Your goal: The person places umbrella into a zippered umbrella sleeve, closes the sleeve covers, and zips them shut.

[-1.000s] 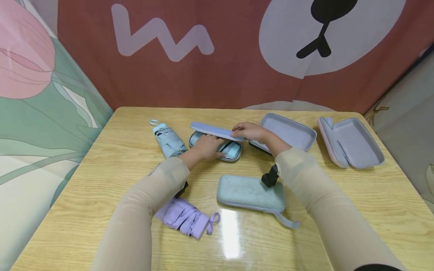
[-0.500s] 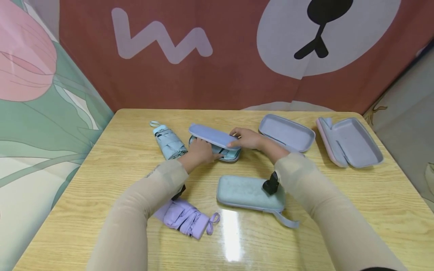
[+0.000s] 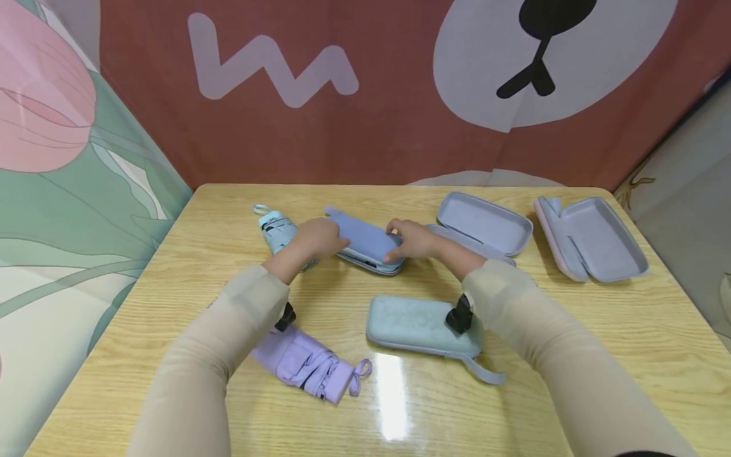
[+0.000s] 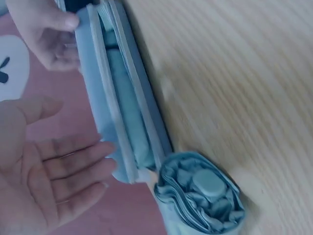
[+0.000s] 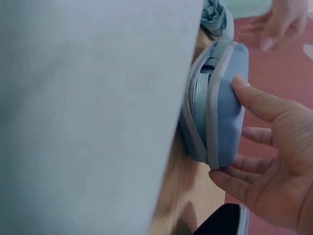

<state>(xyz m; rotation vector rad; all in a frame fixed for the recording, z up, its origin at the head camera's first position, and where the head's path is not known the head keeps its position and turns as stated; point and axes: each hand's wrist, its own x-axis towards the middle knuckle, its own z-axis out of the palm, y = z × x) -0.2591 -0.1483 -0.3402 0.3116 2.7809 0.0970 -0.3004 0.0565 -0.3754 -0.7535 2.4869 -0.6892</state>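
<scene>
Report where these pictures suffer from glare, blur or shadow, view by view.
Head: mostly crisp, but a bright reflection glares off the table in front of the closed green case; left wrist: hazy, with the left hand soft-edged and a faint shadow beside the blue case; right wrist: a large pale surface fills most of the left side, too blurred to identify.

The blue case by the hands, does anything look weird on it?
The blue case isn't quite closed: there's a gap under the lid, and the pale blue bundle inside peeks out. I see no spill or tear.
</scene>
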